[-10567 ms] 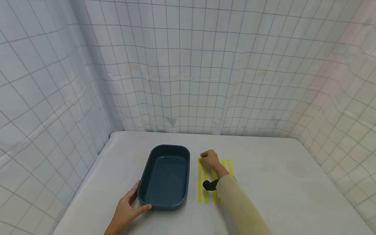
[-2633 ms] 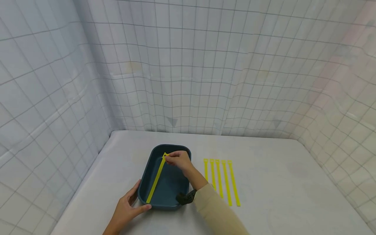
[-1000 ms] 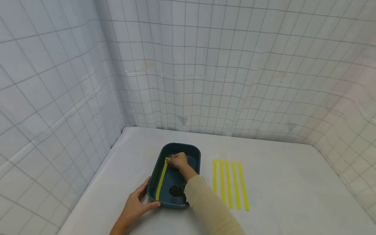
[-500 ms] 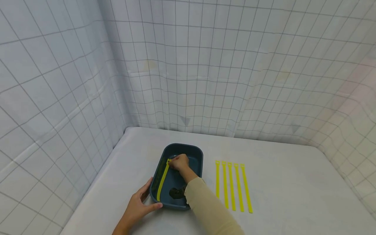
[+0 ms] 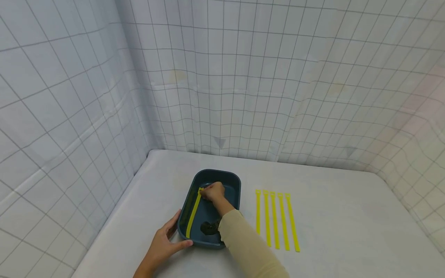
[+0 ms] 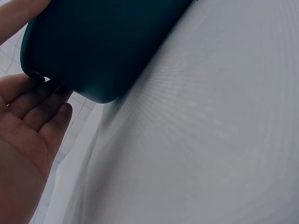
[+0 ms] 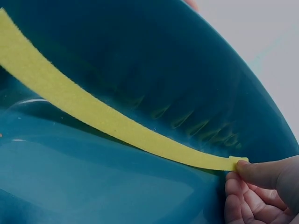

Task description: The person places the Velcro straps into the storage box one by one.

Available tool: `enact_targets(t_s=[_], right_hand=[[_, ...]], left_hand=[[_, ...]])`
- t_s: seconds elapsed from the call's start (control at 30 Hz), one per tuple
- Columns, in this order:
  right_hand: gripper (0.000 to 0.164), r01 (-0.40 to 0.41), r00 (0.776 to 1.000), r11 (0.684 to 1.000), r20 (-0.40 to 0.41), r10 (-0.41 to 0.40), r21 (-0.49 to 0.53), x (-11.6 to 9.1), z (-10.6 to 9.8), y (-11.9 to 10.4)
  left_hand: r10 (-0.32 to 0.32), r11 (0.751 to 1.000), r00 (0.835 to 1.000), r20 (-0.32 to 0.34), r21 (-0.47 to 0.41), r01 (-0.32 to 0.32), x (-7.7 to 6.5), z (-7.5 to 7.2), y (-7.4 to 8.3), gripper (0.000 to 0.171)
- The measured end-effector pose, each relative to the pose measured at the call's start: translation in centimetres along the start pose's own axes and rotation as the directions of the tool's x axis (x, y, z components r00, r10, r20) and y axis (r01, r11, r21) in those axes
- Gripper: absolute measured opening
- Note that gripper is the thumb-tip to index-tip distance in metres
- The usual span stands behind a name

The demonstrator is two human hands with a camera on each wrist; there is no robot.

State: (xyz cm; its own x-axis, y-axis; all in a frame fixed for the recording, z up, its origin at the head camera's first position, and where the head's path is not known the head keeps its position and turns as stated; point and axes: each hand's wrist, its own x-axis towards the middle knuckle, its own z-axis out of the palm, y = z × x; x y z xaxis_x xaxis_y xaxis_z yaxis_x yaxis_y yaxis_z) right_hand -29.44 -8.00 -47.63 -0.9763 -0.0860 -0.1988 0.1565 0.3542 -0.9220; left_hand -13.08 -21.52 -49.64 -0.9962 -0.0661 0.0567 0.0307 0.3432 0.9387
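A dark blue-green rectangular tub stands on the white table. My left hand holds its near left corner, thumb at the near rim and fingers against the left side; the left wrist view shows those fingers at the tub's wall. Inside the tub, my right hand pinches the slotted head end of a yellow hook-and-loop cable tie. In the right wrist view the thumb presses on that end, and the fuzzy tie runs in a curve beside the tub's left wall.
Several more yellow cable ties lie side by side on the table, right of the tub. A dark wristband is on the right wrist. White gridded curtains enclose the back and sides.
My right hand has gone from the row of ties into the tub with one tie and lowered it along the left side. My left hand keeps its place at the tub's corner.
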Motion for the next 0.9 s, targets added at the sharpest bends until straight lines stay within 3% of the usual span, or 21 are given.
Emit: enact_targets(t_s=[0.9], right_hand=[[0.012,-0.066,0.997,0.997,-0.046,0.068,0.046,0.23,-0.03,-0.13]], left_hand=[[0.02,1.0,1.0,-0.009,-0.008,-0.02,0.0,0.14,0.1,0.09]])
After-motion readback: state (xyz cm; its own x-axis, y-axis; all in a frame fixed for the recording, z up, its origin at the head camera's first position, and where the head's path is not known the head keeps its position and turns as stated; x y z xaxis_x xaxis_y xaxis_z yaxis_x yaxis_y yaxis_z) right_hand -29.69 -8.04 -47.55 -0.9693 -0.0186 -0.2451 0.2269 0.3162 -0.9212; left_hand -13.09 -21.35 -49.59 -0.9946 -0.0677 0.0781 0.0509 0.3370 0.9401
